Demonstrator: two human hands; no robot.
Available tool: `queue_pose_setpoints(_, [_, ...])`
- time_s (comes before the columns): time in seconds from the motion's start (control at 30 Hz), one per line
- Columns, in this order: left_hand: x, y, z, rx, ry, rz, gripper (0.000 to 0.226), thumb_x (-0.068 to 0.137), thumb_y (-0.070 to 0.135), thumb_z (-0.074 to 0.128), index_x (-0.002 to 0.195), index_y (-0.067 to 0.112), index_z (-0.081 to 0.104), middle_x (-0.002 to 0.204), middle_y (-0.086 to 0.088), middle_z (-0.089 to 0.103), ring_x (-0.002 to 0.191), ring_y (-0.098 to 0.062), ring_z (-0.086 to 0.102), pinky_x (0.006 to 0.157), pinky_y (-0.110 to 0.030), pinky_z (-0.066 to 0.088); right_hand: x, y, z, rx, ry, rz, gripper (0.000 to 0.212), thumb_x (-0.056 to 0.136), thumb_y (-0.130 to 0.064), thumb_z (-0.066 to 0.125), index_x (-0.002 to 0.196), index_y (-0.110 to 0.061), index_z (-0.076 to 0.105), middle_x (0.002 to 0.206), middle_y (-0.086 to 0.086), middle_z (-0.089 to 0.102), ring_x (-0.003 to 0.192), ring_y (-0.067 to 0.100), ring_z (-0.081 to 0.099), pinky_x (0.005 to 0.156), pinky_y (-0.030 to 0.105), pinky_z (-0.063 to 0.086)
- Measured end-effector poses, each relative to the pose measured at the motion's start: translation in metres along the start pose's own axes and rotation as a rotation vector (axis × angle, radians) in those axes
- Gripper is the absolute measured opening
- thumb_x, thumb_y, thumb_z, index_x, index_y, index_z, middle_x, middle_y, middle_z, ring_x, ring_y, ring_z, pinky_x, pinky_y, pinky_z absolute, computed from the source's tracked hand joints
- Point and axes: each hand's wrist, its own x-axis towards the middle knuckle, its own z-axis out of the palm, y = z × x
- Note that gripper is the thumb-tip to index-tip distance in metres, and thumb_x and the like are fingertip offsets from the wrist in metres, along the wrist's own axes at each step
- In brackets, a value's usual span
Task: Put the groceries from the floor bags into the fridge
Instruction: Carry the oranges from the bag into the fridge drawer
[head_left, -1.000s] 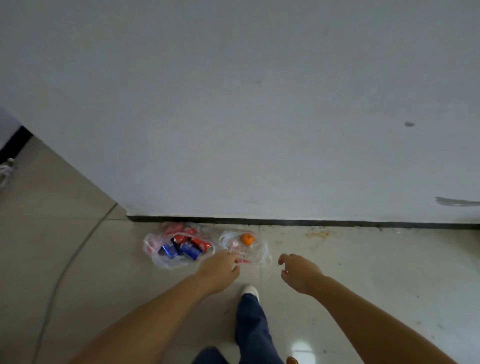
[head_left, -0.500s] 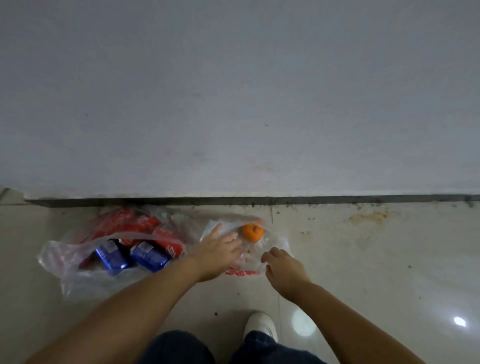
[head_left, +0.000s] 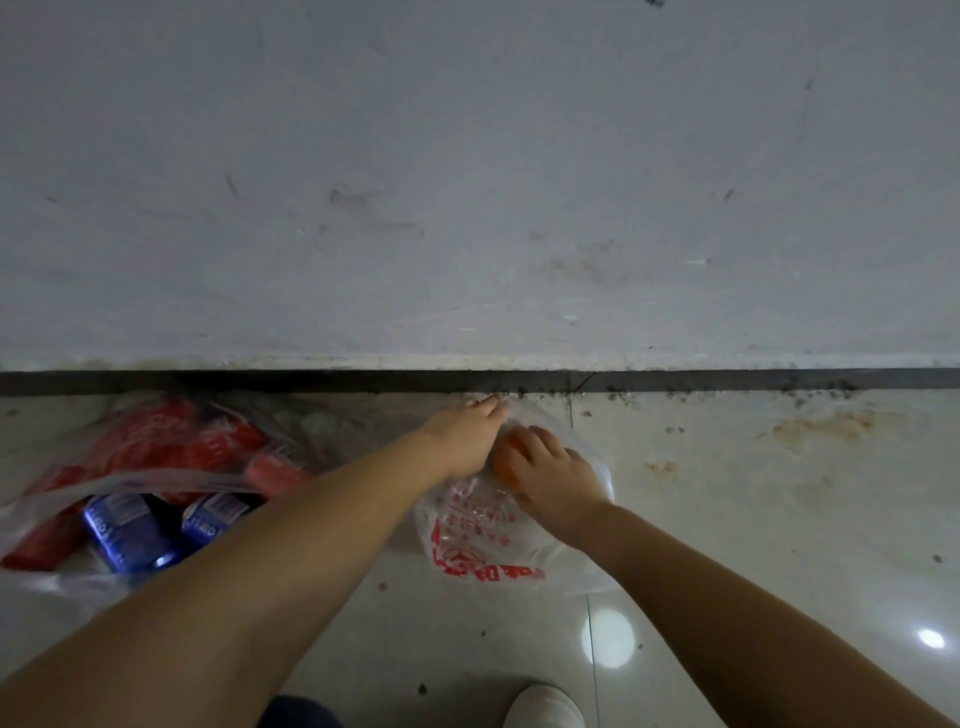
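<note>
Left hand (head_left: 462, 441) is reaching to the far rim of the clear bag with red print (head_left: 483, 540), its fingers lying fairly straight on the plastic near the skirting, apparently pressing or parting the bag's mouth rather than gripping anything; whether the thumb is pinching film underneath cannot be told. Half a second ago both hands were hovering short of this bag and the fruit was lying bare to view; now the person is crouching much closer and both hands are on the bag.

Further left, the larger bag (head_left: 130, 467) is lying on the floor, holding red packets and blue cans (head_left: 122, 535), untouched and partly under the left forearm.

To the right, the right hand (head_left: 550, 478) is curling its fingers over the orange (head_left: 506, 457), which is sitting in the printed bag close to the wall. Only a sliver of the fruit is showing between the two hands. This reads as the first pick getting under way, with everything else left to carry.

Room is tight ahead: the dark skirting strip (head_left: 727, 381) and wall (head_left: 467, 182) are just beyond the fingertips, so lifting calls for drawing up and back. Rightward, the tiled floor (head_left: 779, 519) is lying open, stained in places. A white shoe (head_left: 543, 706) is standing near the bottom edge. The fridge is nowhere in view.
</note>
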Motion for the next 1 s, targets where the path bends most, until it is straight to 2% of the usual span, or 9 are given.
queue_pose_setpoints(0.07, [-0.001, -0.006, 0.006, 0.054, -0.011, -0.026, 0.079, 0.09, 0.006, 0.053, 0.152, 0.018, 0.006, 0.161, -0.003, 0.005, 0.146, -0.027, 0.012, 0.116, -0.043, 0.023, 0.009, 0.001, 0.002, -0.022, -0.056, 0.06, 0.066, 0.09, -0.03, 0.059, 0.145, -0.023, 0.024, 0.152, 0.01, 0.021, 0.137, 0.033, 0.028, 0.105, 0.042, 0.039])
queue_pose_setpoints(0.17, [0.002, -0.023, 0.019, 0.085, -0.054, -0.066, 0.076, 0.092, 0.008, 0.05, 0.152, 0.019, 0.004, 0.161, -0.003, 0.003, 0.147, -0.025, 0.011, 0.117, -0.043, 0.02, 0.019, 0.001, 0.004, -0.048, -0.126, 0.108, 0.067, 0.087, -0.027, 0.062, 0.143, -0.024, 0.025, 0.151, 0.015, 0.021, 0.131, 0.037, 0.036, 0.098, 0.042, 0.044])
queue_pose_setpoints(0.27, [0.001, -0.029, 0.025, 0.018, -0.069, -0.144, 0.07, 0.094, 0.015, 0.046, 0.151, 0.022, 0.007, 0.161, -0.003, 0.005, 0.145, -0.027, 0.017, 0.115, -0.044, 0.025, 0.012, -0.007, -0.003, -0.05, -0.089, 0.089, 0.065, 0.086, -0.023, 0.063, 0.14, -0.021, 0.028, 0.149, 0.017, 0.023, 0.129, 0.037, 0.037, 0.092, 0.042, 0.049])
queue_pose_setpoints(0.37, [-0.021, -0.015, 0.007, -0.022, -0.058, -0.176, 0.062, 0.094, 0.016, 0.047, 0.149, 0.016, 0.018, 0.159, -0.006, 0.012, 0.142, -0.03, 0.025, 0.111, -0.044, 0.033, -0.016, -0.025, -0.032, -0.018, -0.046, 0.076, 0.068, 0.085, -0.031, 0.065, 0.141, -0.025, 0.027, 0.148, 0.014, 0.024, 0.126, 0.035, 0.04, 0.089, 0.041, 0.052])
queue_pose_setpoints(0.5, [-0.078, 0.015, -0.052, 0.0, -0.082, -0.243, 0.051, 0.091, 0.021, 0.054, 0.14, 0.016, 0.039, 0.153, -0.011, 0.021, 0.134, -0.033, 0.034, 0.104, -0.043, 0.038, -0.071, -0.047, -0.097, 0.014, -0.05, 0.065, 0.069, 0.084, -0.035, 0.066, 0.14, -0.027, 0.027, 0.146, 0.014, 0.028, 0.123, 0.034, 0.043, 0.084, 0.039, 0.055])
queue_pose_setpoints(0.57, [-0.114, 0.032, -0.086, 0.003, -0.095, -0.213, 0.046, 0.091, 0.021, 0.056, 0.135, 0.016, 0.045, 0.147, -0.012, 0.031, 0.13, -0.032, 0.037, 0.102, -0.042, 0.038, -0.101, -0.055, -0.136, 0.035, -0.062, 0.11, 0.069, 0.084, -0.037, 0.066, 0.141, -0.027, 0.028, 0.147, 0.013, 0.028, 0.125, 0.035, 0.042, 0.084, 0.04, 0.054])
queue_pose_setpoints(0.73, [-0.218, 0.081, -0.176, 0.023, -0.061, -0.1, 0.033, 0.094, 0.011, 0.044, 0.126, 0.012, 0.05, 0.13, -0.015, 0.048, 0.115, -0.032, 0.049, 0.09, -0.04, 0.043, -0.182, -0.075, -0.245, 0.09, -0.038, 0.252, 0.065, 0.088, -0.033, 0.06, 0.142, -0.028, 0.023, 0.145, 0.011, 0.026, 0.124, 0.033, 0.04, 0.086, 0.036, 0.053])
queue_pose_setpoints(0.83, [-0.28, 0.122, -0.234, 0.022, -0.054, -0.016, 0.035, 0.096, 0.012, 0.039, 0.129, 0.012, 0.048, 0.13, -0.014, 0.049, 0.115, -0.031, 0.049, 0.092, -0.04, 0.042, -0.236, -0.093, -0.31, 0.108, -0.033, 0.315, 0.065, 0.089, -0.031, 0.059, 0.142, -0.028, 0.022, 0.145, 0.01, 0.026, 0.124, 0.033, 0.04, 0.086, 0.035, 0.052])
queue_pose_setpoints(1.0, [-0.374, 0.197, -0.328, 0.049, 0.009, 0.096, 0.041, 0.094, 0.013, 0.047, 0.135, 0.012, 0.045, 0.136, -0.009, 0.049, 0.121, -0.025, 0.048, 0.098, -0.036, 0.042, -0.336, -0.128, -0.411, 0.145, 0.051, 0.458, 0.067, 0.088, -0.031, 0.059, 0.143, -0.027, 0.022, 0.146, 0.012, 0.026, 0.124, 0.033, 0.04, 0.088, 0.037, 0.052])
